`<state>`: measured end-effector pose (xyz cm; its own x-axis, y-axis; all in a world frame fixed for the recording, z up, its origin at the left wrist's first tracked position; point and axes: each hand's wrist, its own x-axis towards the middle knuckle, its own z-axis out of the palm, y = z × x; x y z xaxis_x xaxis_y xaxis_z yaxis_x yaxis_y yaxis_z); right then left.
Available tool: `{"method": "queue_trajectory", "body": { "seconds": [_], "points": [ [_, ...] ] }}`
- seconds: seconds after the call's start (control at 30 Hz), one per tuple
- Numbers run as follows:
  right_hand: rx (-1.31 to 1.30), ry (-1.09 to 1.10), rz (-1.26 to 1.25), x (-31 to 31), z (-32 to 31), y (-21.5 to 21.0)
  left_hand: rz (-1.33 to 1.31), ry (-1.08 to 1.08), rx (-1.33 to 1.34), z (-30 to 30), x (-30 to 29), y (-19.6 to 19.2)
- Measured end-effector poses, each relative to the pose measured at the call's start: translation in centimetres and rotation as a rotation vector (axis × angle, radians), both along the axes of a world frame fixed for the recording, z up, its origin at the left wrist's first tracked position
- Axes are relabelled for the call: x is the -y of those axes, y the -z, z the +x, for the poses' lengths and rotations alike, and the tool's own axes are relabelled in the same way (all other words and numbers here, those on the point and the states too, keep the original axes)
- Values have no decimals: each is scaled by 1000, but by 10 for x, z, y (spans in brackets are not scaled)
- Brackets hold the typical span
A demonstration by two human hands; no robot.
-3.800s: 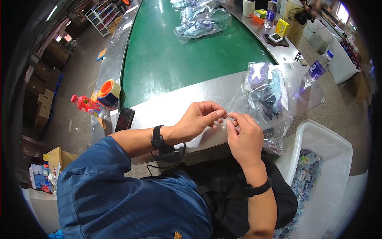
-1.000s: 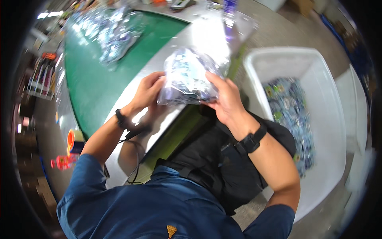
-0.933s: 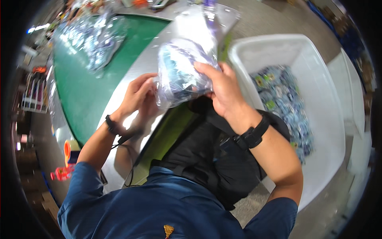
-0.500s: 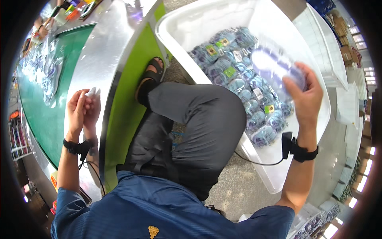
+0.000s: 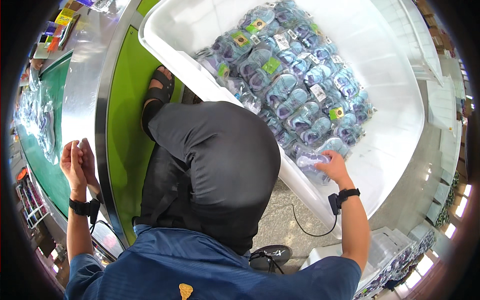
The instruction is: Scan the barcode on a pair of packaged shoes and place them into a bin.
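Note:
My right hand [image 5: 334, 166] grips a bagged shoe [image 5: 311, 159] by its edge, pale lilac sole upward. It is low at the near end of a big white tub [image 5: 382, 165], beside the packed shoes. Rows of blue-and-purple shoes in clear bags [image 5: 287, 90] fill much of the tub's floor, some with green tags. On the left, my left hand [image 5: 75, 159] is at the metal edge of the worktable [image 5: 82, 105], its fingertips pinched together. Something small and whitish may be between them, too small to make out.
Clear-bagged items [image 5: 37, 120] lie on the table's green top [image 5: 59, 90]. The table's lime-green side panel [image 5: 127, 100] stands by my foot. More white tubs [image 5: 445, 105] line the right side, and a bin of shoes [image 5: 400, 265] sits at lower right. A person works at the far left.
My right hand has brought the bagged shoe from above the tub's right part down to the near end. My view has shifted rightward. My left hand stays pinched by the table edge.

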<state>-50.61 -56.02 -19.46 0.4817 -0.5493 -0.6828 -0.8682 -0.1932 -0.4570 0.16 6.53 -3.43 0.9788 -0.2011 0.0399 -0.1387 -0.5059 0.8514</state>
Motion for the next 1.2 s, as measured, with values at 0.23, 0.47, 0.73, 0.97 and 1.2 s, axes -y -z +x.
{"method": "queue_trajectory", "body": {
  "seconds": [0.23,0.47,0.73,0.97,1.2],
  "points": [
    [-346,-535,16,0,-48,99,102,-22,42,4,8,9],
    [-187,-549,-76,7,30,66,84,-103,17,-1,-7,-17],
    [557,-347,-240,-9,133,-76,-246,70,-301,19,19,6],
    [676,-122,-213,-90,210,-220,202,-266,319,69,-72,-32],
    [1045,-389,287,-164,280,-274,268,-1062,112,156,-179,-11]
  ]
}}
